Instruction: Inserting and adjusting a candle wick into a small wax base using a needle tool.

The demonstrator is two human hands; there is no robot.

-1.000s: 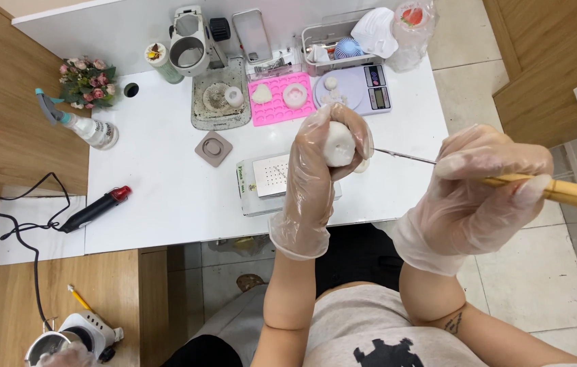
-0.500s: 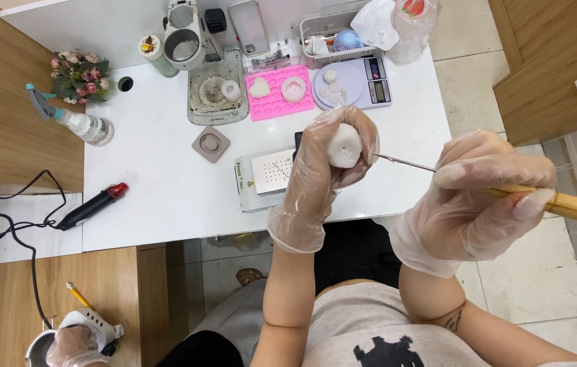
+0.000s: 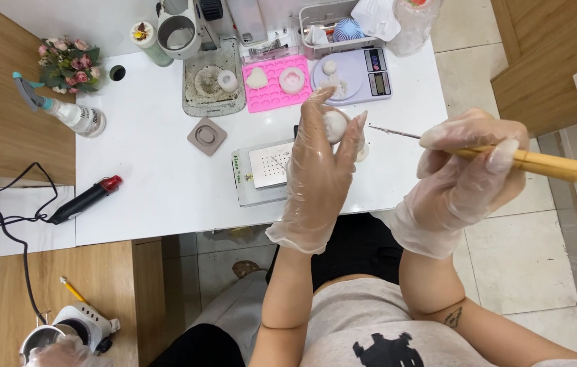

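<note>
White worktable (image 3: 166, 177) under raised gloved hands. Left hand (image 3: 319, 163) fingers clasp small white ball (image 3: 334, 126). Right hand (image 3: 468, 170) pinches wooden-handled needle tool (image 3: 506, 158), tip drawn slightly back from ball (gap wider than before): poke apparently paused.

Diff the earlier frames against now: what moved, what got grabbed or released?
Little moved. The needle tool in the right hand tilted slightly, its tip now a bit lower and close to the white piece. Nothing was picked up or released. The left hand keeps its grip on the white piece above the table; the pink mould and scale stay put.
</note>
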